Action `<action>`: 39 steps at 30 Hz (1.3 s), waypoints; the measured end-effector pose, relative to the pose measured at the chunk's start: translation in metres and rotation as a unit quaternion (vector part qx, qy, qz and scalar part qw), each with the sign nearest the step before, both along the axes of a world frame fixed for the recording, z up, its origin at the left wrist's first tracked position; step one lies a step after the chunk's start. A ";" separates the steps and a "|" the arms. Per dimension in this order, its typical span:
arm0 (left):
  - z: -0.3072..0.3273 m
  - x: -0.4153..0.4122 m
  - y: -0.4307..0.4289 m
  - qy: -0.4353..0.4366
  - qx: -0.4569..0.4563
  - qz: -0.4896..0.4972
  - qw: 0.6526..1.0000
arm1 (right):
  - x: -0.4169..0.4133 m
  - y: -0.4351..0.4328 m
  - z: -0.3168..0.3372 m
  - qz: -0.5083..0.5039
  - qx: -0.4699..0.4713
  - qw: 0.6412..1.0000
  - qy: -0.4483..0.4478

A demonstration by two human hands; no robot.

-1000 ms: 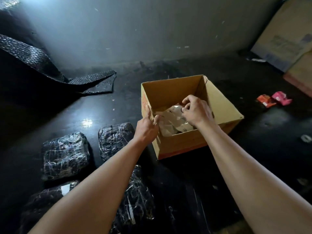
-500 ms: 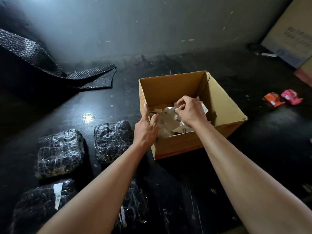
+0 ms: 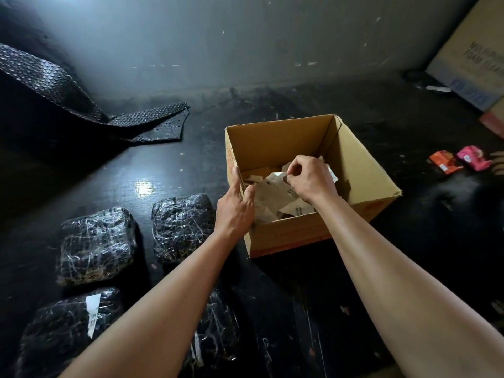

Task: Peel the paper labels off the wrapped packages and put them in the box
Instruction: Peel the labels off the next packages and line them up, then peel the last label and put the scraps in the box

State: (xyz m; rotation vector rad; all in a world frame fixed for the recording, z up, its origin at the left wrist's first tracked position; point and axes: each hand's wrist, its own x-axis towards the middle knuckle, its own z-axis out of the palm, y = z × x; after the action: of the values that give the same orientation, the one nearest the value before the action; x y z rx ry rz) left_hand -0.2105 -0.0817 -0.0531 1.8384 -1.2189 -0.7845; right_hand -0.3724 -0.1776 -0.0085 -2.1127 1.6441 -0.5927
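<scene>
Views: one, worn on the head, wide-angle.
Direction: forward and down, along both forearms toward the fingers [image 3: 296,166].
Nearness: close; right hand [image 3: 311,181] and left hand [image 3: 236,208] fill the middle.
Around and past the fingers: box [image 3: 362,170], then floor [image 3: 191,165], then wall [image 3: 245,36].

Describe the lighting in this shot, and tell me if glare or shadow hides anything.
Head view: light washes the upper-left wall and leaves a glare patch on the glossy floor; the box, the left hand gripping its side and the right hand pinching a paper label are clearly lit; the wrapped packages sit dim, film glinting.
</scene>
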 end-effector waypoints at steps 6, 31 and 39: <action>-0.006 0.004 -0.003 0.010 0.003 -0.004 1.000 | -0.001 -0.002 0.001 0.009 -0.004 1.000 0.011; -0.001 0.018 -0.001 -0.019 0.002 -0.042 0.999 | 0.007 0.018 0.028 0.035 -0.036 0.999 0.018; 0.037 0.073 0.062 -0.059 -0.033 -0.014 0.998 | 0.064 0.063 0.064 0.112 -0.061 0.990 0.052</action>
State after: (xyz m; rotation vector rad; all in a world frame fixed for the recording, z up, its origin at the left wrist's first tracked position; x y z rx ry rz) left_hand -0.1372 -0.0194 -0.0158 1.8396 -1.3318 -0.6497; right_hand -0.3085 -0.1146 0.0552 -2.4131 1.4281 -0.5317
